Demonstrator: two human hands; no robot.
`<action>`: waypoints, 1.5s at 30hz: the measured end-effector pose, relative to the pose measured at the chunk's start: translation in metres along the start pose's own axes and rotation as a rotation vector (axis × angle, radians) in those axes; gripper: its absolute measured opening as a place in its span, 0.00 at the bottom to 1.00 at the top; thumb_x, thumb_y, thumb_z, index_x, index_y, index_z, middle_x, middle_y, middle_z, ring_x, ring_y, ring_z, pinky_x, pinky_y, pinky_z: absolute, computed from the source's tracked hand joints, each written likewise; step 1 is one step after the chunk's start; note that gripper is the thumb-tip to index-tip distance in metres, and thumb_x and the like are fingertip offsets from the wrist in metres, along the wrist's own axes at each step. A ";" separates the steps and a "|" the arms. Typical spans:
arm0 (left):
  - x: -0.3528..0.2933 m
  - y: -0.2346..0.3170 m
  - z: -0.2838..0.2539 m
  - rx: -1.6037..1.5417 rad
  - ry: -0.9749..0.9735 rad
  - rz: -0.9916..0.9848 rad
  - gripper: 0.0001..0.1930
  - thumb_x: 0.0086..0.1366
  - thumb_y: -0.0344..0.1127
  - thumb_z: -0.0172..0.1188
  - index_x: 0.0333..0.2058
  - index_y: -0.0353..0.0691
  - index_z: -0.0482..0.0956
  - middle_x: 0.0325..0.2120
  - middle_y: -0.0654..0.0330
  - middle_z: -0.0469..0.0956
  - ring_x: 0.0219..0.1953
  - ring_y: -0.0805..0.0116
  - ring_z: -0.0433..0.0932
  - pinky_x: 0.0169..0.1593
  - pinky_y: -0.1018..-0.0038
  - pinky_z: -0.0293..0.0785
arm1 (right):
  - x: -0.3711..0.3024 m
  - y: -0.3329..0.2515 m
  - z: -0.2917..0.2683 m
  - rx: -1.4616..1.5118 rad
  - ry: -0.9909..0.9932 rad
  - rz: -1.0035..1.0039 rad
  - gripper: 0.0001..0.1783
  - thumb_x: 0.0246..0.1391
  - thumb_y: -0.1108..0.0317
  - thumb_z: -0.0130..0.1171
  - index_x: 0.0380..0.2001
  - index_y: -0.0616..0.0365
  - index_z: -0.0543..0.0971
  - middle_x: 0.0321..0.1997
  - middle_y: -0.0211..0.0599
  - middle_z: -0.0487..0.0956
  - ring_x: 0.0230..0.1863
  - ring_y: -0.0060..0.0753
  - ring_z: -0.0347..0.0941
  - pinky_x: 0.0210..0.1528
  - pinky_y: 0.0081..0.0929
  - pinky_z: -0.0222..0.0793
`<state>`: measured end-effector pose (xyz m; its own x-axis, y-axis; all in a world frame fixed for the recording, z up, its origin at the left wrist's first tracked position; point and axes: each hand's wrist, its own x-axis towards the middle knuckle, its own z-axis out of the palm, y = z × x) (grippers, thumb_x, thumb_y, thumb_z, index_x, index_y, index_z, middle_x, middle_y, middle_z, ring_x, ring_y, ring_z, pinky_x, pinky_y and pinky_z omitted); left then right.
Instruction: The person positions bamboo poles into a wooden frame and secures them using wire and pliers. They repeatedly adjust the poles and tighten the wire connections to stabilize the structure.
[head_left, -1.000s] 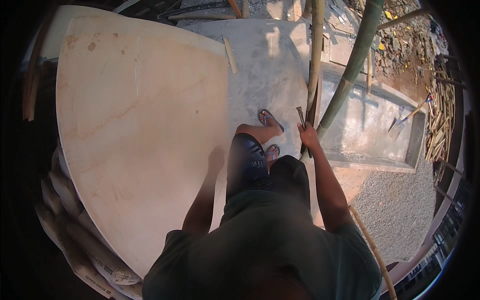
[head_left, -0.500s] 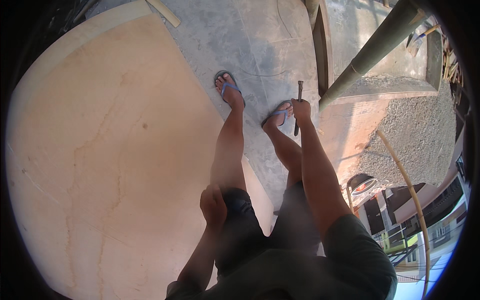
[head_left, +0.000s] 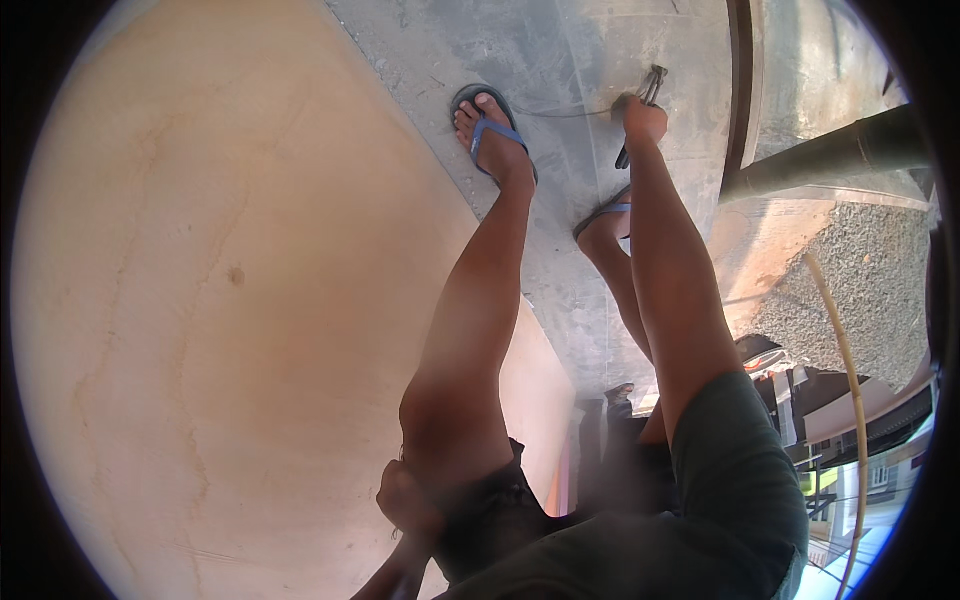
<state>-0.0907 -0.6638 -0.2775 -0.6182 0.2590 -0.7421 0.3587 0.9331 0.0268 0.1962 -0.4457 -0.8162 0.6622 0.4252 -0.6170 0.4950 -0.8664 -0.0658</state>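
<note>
**Right arm stretches down to the slab, tool in grip**

The right hand (head_left: 643,118) is closed around a slim dark metal tool (head_left: 640,120), now lowered right to the grey concrete slab (head_left: 585,60), beside a thin wire (head_left: 560,112) lying there. Half a second ago that hand hung higher, near the right sandal (head_left: 605,212); the arm has since straightened and the view has dropped closer. The left hand (head_left: 405,500) rests blurred at the thigh; whether it is open or closed cannot be told. The left foot's blue sandal (head_left: 490,130) stands by the edge of the large plywood sheet (head_left: 220,300).
</note>
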 end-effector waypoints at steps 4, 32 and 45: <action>-0.007 0.003 0.015 -0.029 -0.017 -0.005 0.22 0.76 0.44 0.39 0.25 0.34 0.64 0.16 0.62 0.60 0.23 0.73 0.58 0.27 0.68 0.56 | -0.017 -0.003 -0.049 0.075 0.034 -0.300 0.21 0.49 0.55 0.61 0.32 0.67 0.80 0.33 0.53 0.83 0.39 0.55 0.81 0.46 0.45 0.74; -0.304 0.397 -0.192 -0.122 -1.431 1.279 0.30 0.78 0.56 0.31 0.41 0.34 0.74 0.15 0.70 0.59 0.18 0.80 0.55 0.23 0.80 0.53 | -0.518 -0.071 -0.815 0.995 -0.307 -0.979 0.07 0.58 0.71 0.61 0.36 0.63 0.76 0.25 0.29 0.77 0.24 0.20 0.73 0.30 0.22 0.68; -0.278 0.440 -0.227 0.357 -1.699 1.470 0.32 0.77 0.60 0.29 0.38 0.38 0.74 0.15 0.73 0.56 0.17 0.81 0.53 0.23 0.80 0.52 | -0.554 -0.089 -0.790 1.286 -0.193 -0.692 0.15 0.57 0.60 0.67 0.39 0.60 0.80 0.26 0.25 0.77 0.24 0.16 0.70 0.27 0.18 0.62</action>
<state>0.0803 -0.2687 0.0923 0.9975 -0.0612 -0.0348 0.0488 0.2443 0.9685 0.2299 -0.3974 0.1504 0.3721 0.8912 -0.2594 -0.2233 -0.1852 -0.9570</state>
